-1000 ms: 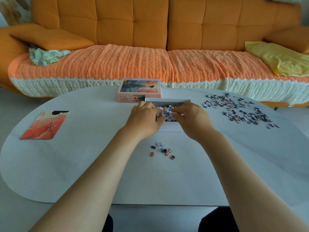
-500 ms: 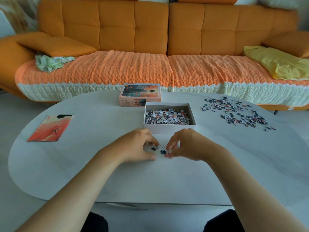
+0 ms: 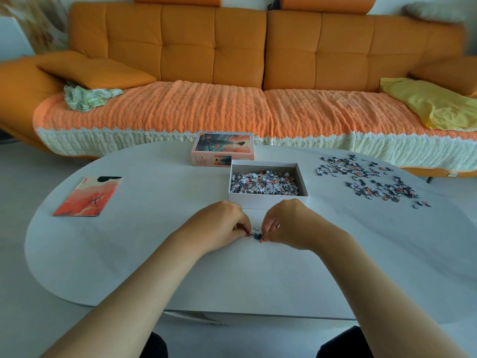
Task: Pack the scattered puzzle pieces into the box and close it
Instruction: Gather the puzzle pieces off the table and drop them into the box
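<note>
An open white box stands mid-table, holding a layer of puzzle pieces. In front of it lies a small cluster of loose pieces. My left hand and my right hand sit on either side of that cluster, fingers curled and pinching at the pieces. The box lid, printed with a picture, lies behind the box. A large scatter of pieces is spread at the right of the table.
The oval grey table carries an orange printed card at its left. Behind the table runs an orange sofa with a knitted cover, a yellow cloth and cushions.
Both hands left the box and came back toward me to the small cluster of pieces. They have drawn closer together around it, and the cluster is tighter.
</note>
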A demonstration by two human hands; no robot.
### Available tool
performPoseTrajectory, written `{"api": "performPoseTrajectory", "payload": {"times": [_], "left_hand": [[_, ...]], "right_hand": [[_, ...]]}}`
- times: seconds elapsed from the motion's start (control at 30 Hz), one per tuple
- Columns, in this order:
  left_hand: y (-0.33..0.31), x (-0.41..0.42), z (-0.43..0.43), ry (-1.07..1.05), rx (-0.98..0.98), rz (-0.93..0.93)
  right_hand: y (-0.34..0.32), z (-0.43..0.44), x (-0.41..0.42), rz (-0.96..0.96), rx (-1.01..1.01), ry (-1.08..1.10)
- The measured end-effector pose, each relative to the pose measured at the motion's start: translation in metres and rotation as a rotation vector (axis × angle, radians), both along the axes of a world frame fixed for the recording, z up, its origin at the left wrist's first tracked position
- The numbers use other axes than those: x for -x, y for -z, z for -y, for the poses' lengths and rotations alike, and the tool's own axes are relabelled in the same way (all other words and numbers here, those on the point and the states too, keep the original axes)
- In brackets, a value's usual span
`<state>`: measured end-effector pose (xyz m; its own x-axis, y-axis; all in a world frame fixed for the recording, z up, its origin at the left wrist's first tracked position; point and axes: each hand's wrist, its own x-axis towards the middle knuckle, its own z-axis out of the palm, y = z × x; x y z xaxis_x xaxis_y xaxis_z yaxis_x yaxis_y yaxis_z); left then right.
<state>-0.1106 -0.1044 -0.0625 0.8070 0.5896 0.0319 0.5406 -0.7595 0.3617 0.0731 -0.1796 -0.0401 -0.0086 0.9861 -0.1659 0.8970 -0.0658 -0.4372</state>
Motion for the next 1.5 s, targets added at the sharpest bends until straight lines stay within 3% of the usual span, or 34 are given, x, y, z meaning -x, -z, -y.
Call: {"api": "performPoseTrajectory", "payload": {"times": [0.23,0.57,0.67,0.8,0.9,0.97,1.1,1.2,1.37,1.5], "left_hand": [[0.000,0.001,0.000,-0.032,0.096,0.075],[0.003,-0.004,0.001,-0.015,0.016,0.065],[0.002,-0.006,0.003,0.014,-0.043,0.026],[0.003,-0.008,0.005,-0.016,-0.077,0.016],[0.006,-0.009,0.004,-0.029,-0.140,0.033],[0.007,-0.009,0.004,-0.036,-0.158,0.033],[0.006,-0.006,0.001,-0.029,-0.183,0.043],[0.007,-0.002,-0.004,-0.054,-0.144,0.076],[0.004,-0.002,-0.010,-0.104,-0.041,0.169],[-0.010,-0.008,-0.013,-0.168,-0.020,0.357]], "right_hand": [[-0.002,-0.002,-0.001,0.022,0.030,0.018],[-0.007,-0.004,0.001,0.060,0.060,0.048],[-0.007,-0.005,-0.001,0.074,-0.064,0.052],[-0.007,-0.017,-0.008,0.018,-0.482,0.208],[-0.006,-0.023,-0.015,-0.021,-0.581,0.275],[-0.005,-0.022,-0.015,-0.053,-0.521,0.189],[-0.003,-0.011,-0.005,-0.066,-0.169,-0.013],[-0.001,-0.004,0.000,-0.103,0.001,-0.024],[0.001,-0.006,0.005,-0.053,0.042,-0.005],[0.000,-0.006,0.004,-0.038,0.073,-0.011]]}}
